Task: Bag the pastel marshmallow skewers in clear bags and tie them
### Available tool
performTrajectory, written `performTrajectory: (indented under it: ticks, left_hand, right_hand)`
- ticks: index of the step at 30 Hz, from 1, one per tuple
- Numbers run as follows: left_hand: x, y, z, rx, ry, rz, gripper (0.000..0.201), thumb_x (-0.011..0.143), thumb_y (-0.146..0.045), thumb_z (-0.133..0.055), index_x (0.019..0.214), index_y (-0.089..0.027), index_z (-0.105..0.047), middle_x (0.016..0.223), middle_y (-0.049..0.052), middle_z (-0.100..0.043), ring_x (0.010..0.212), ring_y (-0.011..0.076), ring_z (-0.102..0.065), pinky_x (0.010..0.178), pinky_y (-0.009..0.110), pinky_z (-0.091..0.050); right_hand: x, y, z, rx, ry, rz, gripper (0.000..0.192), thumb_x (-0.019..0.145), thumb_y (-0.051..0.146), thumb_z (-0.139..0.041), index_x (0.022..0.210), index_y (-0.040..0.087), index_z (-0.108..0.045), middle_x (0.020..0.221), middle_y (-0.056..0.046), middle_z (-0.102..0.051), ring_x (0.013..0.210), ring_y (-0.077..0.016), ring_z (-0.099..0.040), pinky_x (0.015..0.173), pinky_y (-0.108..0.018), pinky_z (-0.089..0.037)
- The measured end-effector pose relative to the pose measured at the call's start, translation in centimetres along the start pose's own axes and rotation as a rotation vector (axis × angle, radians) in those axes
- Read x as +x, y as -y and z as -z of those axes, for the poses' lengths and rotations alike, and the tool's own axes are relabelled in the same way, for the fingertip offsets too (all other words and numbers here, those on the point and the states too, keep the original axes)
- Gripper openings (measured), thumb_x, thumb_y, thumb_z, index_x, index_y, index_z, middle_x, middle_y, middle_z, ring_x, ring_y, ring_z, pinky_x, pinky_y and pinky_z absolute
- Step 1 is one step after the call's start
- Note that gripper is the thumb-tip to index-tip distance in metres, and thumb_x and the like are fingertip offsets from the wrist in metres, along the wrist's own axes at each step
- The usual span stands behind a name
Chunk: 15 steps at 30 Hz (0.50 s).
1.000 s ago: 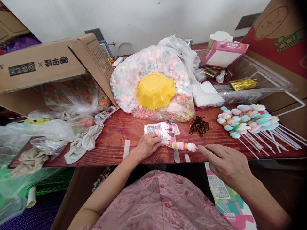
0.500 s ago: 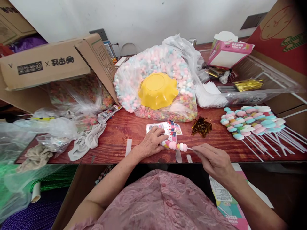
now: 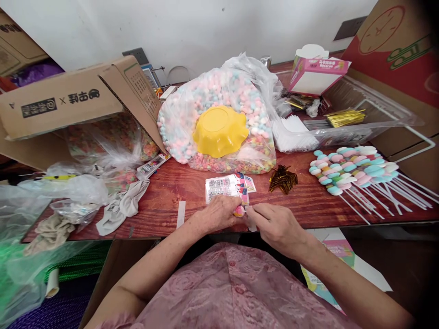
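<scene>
- The left hand (image 3: 219,212) is lying on the front edge of the wooden counter (image 3: 164,192), its fingers curled around a pink candy skewer (image 3: 239,210) so that only one pink piece is showing between the two hands.
- The right hand (image 3: 274,224) is pressing in from the other side, fingertips pinched at the same skewer and touching the left hand; the skewer's stick is hidden under this hand, so how it is being gripped cannot be told.
- A small stack of printed wrappers (image 3: 228,187) is lying on the counter just behind the left hand, touching its knuckles.
- A bundle of gold twist ties (image 3: 283,179) is sitting just beside the wrappers, behind the right hand.
- A row of finished candy skewers (image 3: 350,167) is lying well apart, sticks pointing toward the counter's edge.
- A large clear bag of pastel candies (image 3: 219,91) is resting behind the wrappers, with an upturned yellow bowl (image 3: 219,130) on top of it.
- A cardboard box (image 3: 68,100) is leaning over another candy bag, and crumpled plastic and a grey cloth (image 3: 123,203) are lying near it.
- A clear tray (image 3: 377,123) is holding more gold ties, and a pink carton (image 3: 317,73) is standing behind it.
</scene>
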State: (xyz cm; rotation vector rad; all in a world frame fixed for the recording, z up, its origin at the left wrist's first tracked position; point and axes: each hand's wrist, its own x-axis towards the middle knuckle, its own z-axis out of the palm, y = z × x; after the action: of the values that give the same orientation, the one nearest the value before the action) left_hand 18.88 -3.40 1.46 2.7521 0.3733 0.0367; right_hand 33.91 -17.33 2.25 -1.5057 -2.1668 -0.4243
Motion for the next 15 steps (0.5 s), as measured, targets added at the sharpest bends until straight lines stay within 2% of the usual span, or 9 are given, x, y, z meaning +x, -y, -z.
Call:
performTrajectory:
  ticks: [2, 4, 7, 9, 12, 15]
  left_hand:
    - [0.3, -0.7, 0.0, -0.068, 0.046, 0.028, 0.011, 0.085, -0.027, -0.058, 0.086, -0.016, -0.06, 0.072, 0.002, -0.061, 0.064, 0.016, -0.055, 0.059, 0.026, -0.035]
    - [0.4, -1.1, 0.1, -0.148, 0.055, 0.071, 0.009, 0.083, -0.023, -0.058, 0.087, -0.016, -0.061, 0.074, 0.002, -0.062, 0.065, 0.0153, -0.054, 0.06, 0.026, -0.035]
    - [0.2, -1.2, 0.7, -0.317, -0.016, 0.135, 0.02, 0.083, -0.033, -0.063, 0.091, -0.015, -0.061, 0.077, 0.001, -0.061, 0.07, 0.0149, -0.052, 0.062, 0.025, -0.035]
    - [-0.2, -1.0, 1.4, -0.533, -0.028, 0.156, 0.033, 0.08, -0.044, -0.068, 0.092, -0.014, -0.062, 0.074, -0.001, -0.057, 0.069, 0.0132, -0.049, 0.062, 0.024, -0.034]
    - [-0.7, -0.4, 2.5, -0.97, 0.097, 0.159, 0.044, 0.079, -0.053, -0.067, 0.102, -0.015, -0.065, 0.077, -0.001, -0.058, 0.067, 0.0106, -0.047, 0.06, 0.022, -0.035]
    - [-0.9, 0.3, 2.6, -1.233, 0.119, 0.265, 0.048, 0.081, -0.054, -0.063, 0.105, -0.013, -0.068, 0.08, 0.002, -0.062, 0.065, 0.009, -0.05, 0.06, 0.022, -0.037]
  right_hand:
    - [0.7, 0.2, -0.8, 0.044, 0.053, 0.023, 0.028, 0.085, 0.002, -0.037, 0.081, 0.015, -0.061, 0.073, -0.005, -0.06, 0.063, -0.015, -0.05, 0.055, -0.028, -0.035]
    - [1.3, 0.1, -1.1, 0.104, 0.082, 0.014, 0.027, 0.084, 0.001, -0.037, 0.079, 0.016, -0.06, 0.074, -0.005, -0.06, 0.064, -0.0151, -0.049, 0.055, -0.027, -0.035]
    - [1.9, -1.1, -0.4, 0.202, 0.074, -0.048, 0.023, 0.087, 0.005, -0.041, 0.083, 0.015, -0.061, 0.079, -0.007, -0.06, 0.07, -0.0157, -0.052, 0.06, -0.027, -0.038]
    - [2.1, -2.3, 0.5, 0.235, 0.053, -0.099, 0.021, 0.088, 0.007, -0.043, 0.087, 0.015, -0.062, 0.082, -0.008, -0.061, 0.073, -0.0163, -0.054, 0.062, -0.027, -0.04]
    - [1.8, -3.8, 1.4, 0.251, 0.039, -0.125, 0.024, 0.087, 0.004, -0.041, 0.09, 0.015, -0.063, 0.08, -0.007, -0.061, 0.071, -0.0155, -0.055, 0.062, -0.026, -0.04]
    - [1.4, -4.5, 1.5, 0.257, 0.039, -0.088, 0.024, 0.088, 0.005, -0.042, 0.092, 0.016, -0.063, 0.078, -0.005, -0.062, 0.071, -0.0148, -0.055, 0.063, -0.025, -0.039]
